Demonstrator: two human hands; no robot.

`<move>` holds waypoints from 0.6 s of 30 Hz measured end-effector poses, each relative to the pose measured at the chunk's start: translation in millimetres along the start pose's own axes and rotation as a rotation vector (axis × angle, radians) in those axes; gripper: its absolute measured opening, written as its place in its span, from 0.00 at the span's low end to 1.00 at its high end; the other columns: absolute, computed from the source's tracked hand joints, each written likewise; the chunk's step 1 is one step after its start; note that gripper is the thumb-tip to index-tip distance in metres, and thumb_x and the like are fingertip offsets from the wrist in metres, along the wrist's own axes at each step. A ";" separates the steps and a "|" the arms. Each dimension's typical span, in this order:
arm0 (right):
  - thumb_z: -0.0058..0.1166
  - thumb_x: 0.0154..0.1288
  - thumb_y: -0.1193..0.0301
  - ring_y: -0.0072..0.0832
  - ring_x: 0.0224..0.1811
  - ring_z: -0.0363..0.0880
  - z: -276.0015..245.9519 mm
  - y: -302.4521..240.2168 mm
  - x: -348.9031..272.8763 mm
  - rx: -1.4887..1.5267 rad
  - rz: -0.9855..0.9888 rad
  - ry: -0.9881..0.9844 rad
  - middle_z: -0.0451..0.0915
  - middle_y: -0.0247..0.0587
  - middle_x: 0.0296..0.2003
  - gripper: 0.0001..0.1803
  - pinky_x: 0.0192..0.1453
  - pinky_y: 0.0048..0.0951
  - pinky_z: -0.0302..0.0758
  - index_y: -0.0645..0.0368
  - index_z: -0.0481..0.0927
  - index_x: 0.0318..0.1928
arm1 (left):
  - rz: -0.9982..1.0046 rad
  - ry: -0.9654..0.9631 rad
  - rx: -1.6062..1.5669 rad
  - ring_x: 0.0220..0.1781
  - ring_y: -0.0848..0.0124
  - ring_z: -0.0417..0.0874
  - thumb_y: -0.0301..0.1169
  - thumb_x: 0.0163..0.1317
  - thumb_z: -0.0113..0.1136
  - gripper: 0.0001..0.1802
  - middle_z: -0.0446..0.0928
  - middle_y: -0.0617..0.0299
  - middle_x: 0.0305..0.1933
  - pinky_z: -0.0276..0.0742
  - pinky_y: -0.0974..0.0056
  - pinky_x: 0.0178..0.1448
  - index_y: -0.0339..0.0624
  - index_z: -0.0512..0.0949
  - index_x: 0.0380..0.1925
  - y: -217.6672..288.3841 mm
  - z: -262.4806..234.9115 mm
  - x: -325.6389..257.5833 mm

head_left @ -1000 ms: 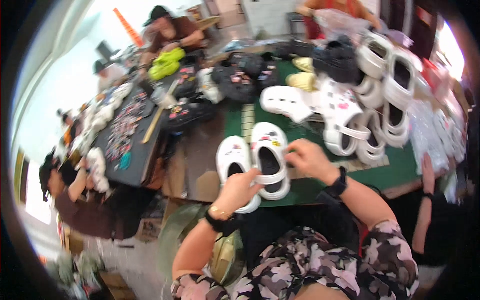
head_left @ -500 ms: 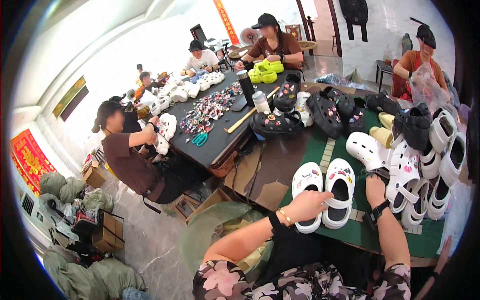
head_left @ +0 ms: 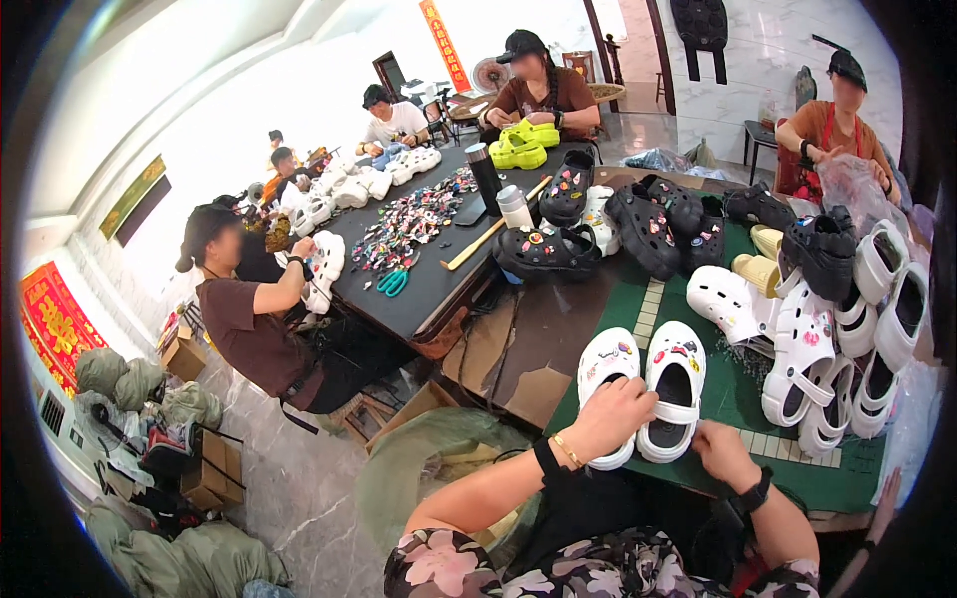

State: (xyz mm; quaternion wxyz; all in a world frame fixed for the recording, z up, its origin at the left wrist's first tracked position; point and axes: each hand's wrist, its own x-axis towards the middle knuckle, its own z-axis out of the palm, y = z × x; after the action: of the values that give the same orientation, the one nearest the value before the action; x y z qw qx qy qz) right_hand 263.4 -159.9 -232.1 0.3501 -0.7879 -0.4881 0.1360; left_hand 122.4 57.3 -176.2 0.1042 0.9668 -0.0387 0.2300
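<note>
Two white clogs stand side by side at the table's near edge, toes pointing away, with colourful charms on their tops. My left hand (head_left: 613, 414) lies over the opening of the left clog (head_left: 608, 357), fingers bent and closed near the gap between the pair; whatever they grip is hidden. Beside the heel of the right clog (head_left: 674, 344), my right hand (head_left: 726, 456) is closed with curled fingers; I cannot make out anything in it. Beyond it, small pieces (head_left: 746, 357) lie partly under another white clog (head_left: 722, 301).
White clogs (head_left: 802, 344) are stacked at the right, black clogs (head_left: 646, 231) behind. A bottle (head_left: 513, 206), a wooden-handled tool (head_left: 495, 225), scissors (head_left: 393, 283) and a charm pile (head_left: 414, 224) lie on the dark table. Several co-workers sit around; a green sack (head_left: 399, 478) hangs at my left.
My right hand has come back from the small pieces to the right clog's heel. My left hand has drawn back from that clog's strap, its fingers more curled.
</note>
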 end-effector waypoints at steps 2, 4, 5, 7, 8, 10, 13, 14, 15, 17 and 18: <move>0.57 0.55 0.76 0.50 0.35 0.81 -4.9 -17.8 -19.8 -0.066 0.025 -0.173 0.82 0.51 0.30 0.05 0.41 0.42 0.77 0.61 0.81 0.33 | 0.022 0.028 0.018 0.41 0.62 0.77 0.37 0.54 0.65 0.14 0.73 0.60 0.36 0.73 0.60 0.46 0.45 0.75 0.37 -0.4 1.3 1.1; 0.58 0.58 0.71 0.44 0.34 0.83 -8.0 -34.3 -37.3 0.103 0.008 -0.407 0.83 0.48 0.30 0.06 0.40 0.36 0.78 0.60 0.82 0.34 | 0.021 -0.016 0.062 0.40 0.62 0.77 0.36 0.54 0.65 0.16 0.74 0.60 0.37 0.73 0.60 0.46 0.45 0.76 0.41 1.2 1.5 0.8; 0.58 0.59 0.71 0.42 0.34 0.83 -5.6 -43.4 -43.7 0.180 -0.063 -0.485 0.83 0.46 0.30 0.06 0.40 0.35 0.78 0.60 0.82 0.35 | 0.014 -0.015 0.058 0.40 0.62 0.77 0.36 0.54 0.65 0.16 0.74 0.60 0.37 0.73 0.60 0.46 0.45 0.76 0.41 2.2 0.7 0.7; 0.58 0.60 0.70 0.41 0.34 0.83 -2.9 -59.0 -52.2 0.299 -0.148 -0.611 0.83 0.44 0.30 0.07 0.41 0.34 0.78 0.60 0.82 0.36 | 0.038 0.105 0.080 0.40 0.63 0.77 0.35 0.53 0.65 0.17 0.75 0.61 0.39 0.72 0.59 0.46 0.45 0.77 0.43 5.8 -1.5 -0.6; 0.58 0.61 0.70 0.40 0.34 0.83 -2.6 -65.6 -54.1 0.323 -0.147 -0.665 0.83 0.42 0.31 0.07 0.41 0.34 0.78 0.60 0.82 0.37 | 0.034 0.104 0.079 0.40 0.63 0.77 0.35 0.53 0.65 0.17 0.75 0.61 0.39 0.72 0.59 0.46 0.45 0.77 0.43 10.4 -2.6 -3.0; 0.59 0.61 0.72 0.37 0.32 0.83 -7.0 -76.3 -55.4 0.379 -0.188 -0.606 0.83 0.42 0.30 0.05 0.39 0.32 0.78 0.60 0.82 0.36 | 0.123 0.221 -0.022 0.40 0.63 0.77 0.33 0.53 0.64 0.18 0.75 0.61 0.39 0.71 0.58 0.46 0.44 0.77 0.45 21.3 -5.7 -8.6; 0.62 0.57 0.77 0.27 0.28 0.82 -13.4 -86.8 -50.7 0.448 -0.130 -0.235 0.83 0.40 0.28 0.03 0.34 0.26 0.76 0.62 0.83 0.33 | 0.042 0.019 -0.459 0.36 0.60 0.78 0.27 0.60 0.58 0.15 0.75 0.56 0.33 0.74 0.59 0.42 0.40 0.77 0.48 52.0 -5.5 -26.1; 0.61 0.58 0.78 0.24 0.28 0.82 -13.1 -89.2 -48.0 0.477 -0.072 -0.127 0.83 0.40 0.28 0.02 0.33 0.24 0.76 0.64 0.81 0.33 | -0.015 -0.085 -0.661 0.35 0.61 0.79 0.27 0.63 0.56 0.15 0.76 0.54 0.34 0.74 0.61 0.40 0.39 0.76 0.50 59.7 -3.9 -29.8; 0.60 0.59 0.79 0.23 0.28 0.81 -11.1 -91.3 -45.0 0.582 -0.011 -0.049 0.83 0.39 0.27 0.02 0.34 0.23 0.76 0.64 0.81 0.33 | -0.135 -0.085 -0.875 0.35 0.65 0.78 0.27 0.66 0.53 0.15 0.76 0.55 0.34 0.74 0.63 0.40 0.38 0.75 0.52 66.8 -3.5 -35.6; 0.58 0.60 0.81 0.21 0.30 0.80 -5.8 -93.4 -39.8 0.725 0.033 0.057 0.82 0.38 0.28 0.02 0.35 0.22 0.77 0.66 0.78 0.34 | -0.421 -0.210 -1.273 0.29 0.77 0.74 0.30 0.70 0.50 0.17 0.77 0.62 0.33 0.71 0.70 0.35 0.37 0.73 0.56 73.4 -2.6 -44.7; 0.58 0.60 0.81 0.21 0.30 0.80 -2.7 -93.7 -37.6 0.725 0.028 0.046 0.82 0.38 0.28 0.02 0.35 0.22 0.77 0.66 0.78 0.34 | -0.433 -0.205 -1.249 0.29 0.77 0.74 0.30 0.70 0.50 0.17 0.77 0.62 0.33 0.71 0.70 0.35 0.37 0.73 0.56 73.4 -2.1 -48.4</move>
State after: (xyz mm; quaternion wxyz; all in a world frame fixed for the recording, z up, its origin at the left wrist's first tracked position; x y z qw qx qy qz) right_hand 183.5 -167.4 -170.9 0.6157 -0.6220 -0.3891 0.2874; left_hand 69.2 -12.6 -182.7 0.6839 0.7279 0.0206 0.0452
